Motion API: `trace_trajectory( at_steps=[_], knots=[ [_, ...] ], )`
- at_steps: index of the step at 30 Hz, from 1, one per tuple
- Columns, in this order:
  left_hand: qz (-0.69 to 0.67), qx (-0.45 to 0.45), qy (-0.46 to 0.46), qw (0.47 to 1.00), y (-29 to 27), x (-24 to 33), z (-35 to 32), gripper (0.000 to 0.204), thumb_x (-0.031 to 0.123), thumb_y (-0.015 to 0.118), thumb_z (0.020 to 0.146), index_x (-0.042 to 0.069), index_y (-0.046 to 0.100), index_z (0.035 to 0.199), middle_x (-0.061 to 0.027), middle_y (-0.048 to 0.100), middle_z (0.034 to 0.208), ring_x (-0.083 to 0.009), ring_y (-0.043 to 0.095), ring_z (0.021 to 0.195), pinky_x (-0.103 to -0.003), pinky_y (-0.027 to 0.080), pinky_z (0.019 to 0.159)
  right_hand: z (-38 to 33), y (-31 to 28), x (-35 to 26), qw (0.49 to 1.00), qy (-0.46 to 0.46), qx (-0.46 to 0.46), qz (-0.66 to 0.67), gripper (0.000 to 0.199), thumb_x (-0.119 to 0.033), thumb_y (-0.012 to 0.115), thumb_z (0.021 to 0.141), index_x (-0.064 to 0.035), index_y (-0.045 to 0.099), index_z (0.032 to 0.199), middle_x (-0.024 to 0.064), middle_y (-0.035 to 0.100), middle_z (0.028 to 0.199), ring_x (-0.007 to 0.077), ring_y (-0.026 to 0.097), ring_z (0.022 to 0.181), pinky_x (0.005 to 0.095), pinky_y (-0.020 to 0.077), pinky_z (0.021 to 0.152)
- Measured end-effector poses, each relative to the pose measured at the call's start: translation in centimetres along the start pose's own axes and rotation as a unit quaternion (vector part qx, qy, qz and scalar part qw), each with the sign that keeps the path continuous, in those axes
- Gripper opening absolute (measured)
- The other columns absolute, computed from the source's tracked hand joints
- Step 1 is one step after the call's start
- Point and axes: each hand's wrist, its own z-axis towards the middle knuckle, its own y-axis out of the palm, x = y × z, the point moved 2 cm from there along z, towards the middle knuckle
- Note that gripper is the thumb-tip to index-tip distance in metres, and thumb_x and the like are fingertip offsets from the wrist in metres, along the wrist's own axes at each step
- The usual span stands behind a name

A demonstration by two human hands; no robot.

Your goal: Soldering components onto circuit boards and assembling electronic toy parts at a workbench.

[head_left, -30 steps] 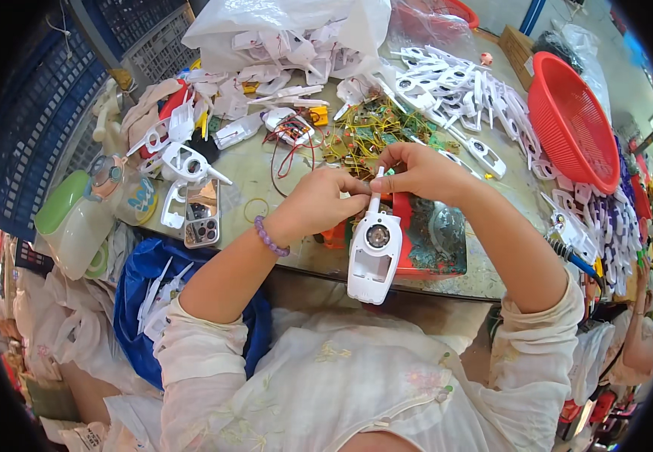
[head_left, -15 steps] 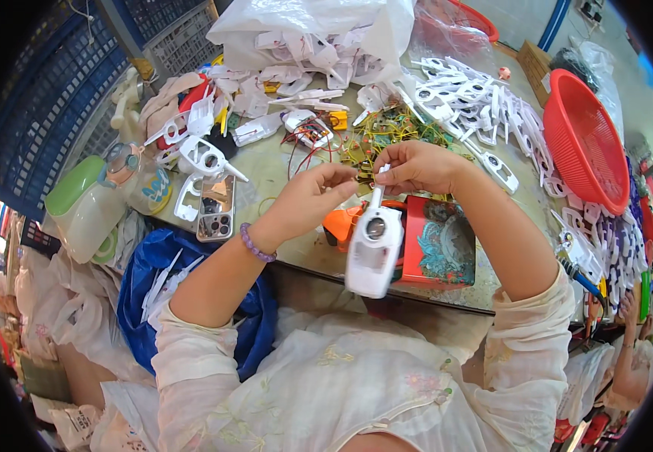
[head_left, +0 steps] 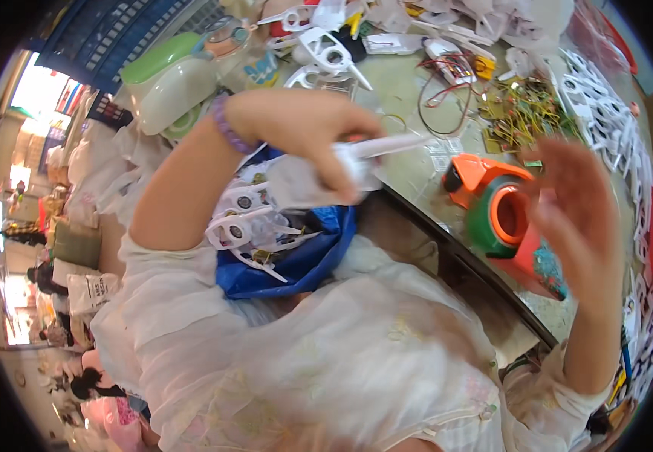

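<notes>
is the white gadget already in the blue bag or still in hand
In hand: left hand grips the white gadget above the blue bag.

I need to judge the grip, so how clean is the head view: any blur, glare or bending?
Head view: motion blur smears the left hand, the white plastic part it holds, and the open right hand; fisheye bends the table edge; bright daylight washes out the far left rim.

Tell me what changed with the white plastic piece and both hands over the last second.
The left hand carried the white plastic piece leftward, over the blue bag of similar pieces. The right hand let go and hangs open near the orange-and-green tape dispenser. The cluttered table stayed the same.
</notes>
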Motion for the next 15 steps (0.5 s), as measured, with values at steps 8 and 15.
trace_trajectory(
  at_steps=[8, 15],
  knots=[
    [0.081, 0.068, -0.260, 0.960, -1.8, -11.0, -11.6, 0.054, 0.042, 0.080, 0.063, 0.000, 0.062, 0.090, -0.0103, 0.064, 0.081, -0.0184, 0.060, 0.073, -0.034, 0.045, 0.061, -9.5, 1.8, 2.7, 0.929, -0.102, -0.294, -0.202, 0.036, -0.016, 0.078, 0.072, -0.0025, 0.062, 0.100, 0.0128, 0.065, 0.097, 0.0293, 0.064, 0.083, 0.0352, 0.0530, 0.072],
    [0.081, 0.180, -0.318, 0.927, 1.5, -21.9, -13.4, 0.050, 0.042, 0.078, 0.071, 0.004, 0.064, 0.100, -0.0088, 0.066, 0.090, -0.0156, 0.059, 0.084, -0.031, 0.047, 0.075, -10.8, 1.5, 7.7, 0.974, 0.037, -0.200, -0.101, 0.029, -0.014, 0.074, 0.075, -0.0018, 0.064, 0.099, 0.0132, 0.066, 0.095, 0.0259, 0.064, 0.086, 0.0313, 0.0512, 0.075]
  ],
)
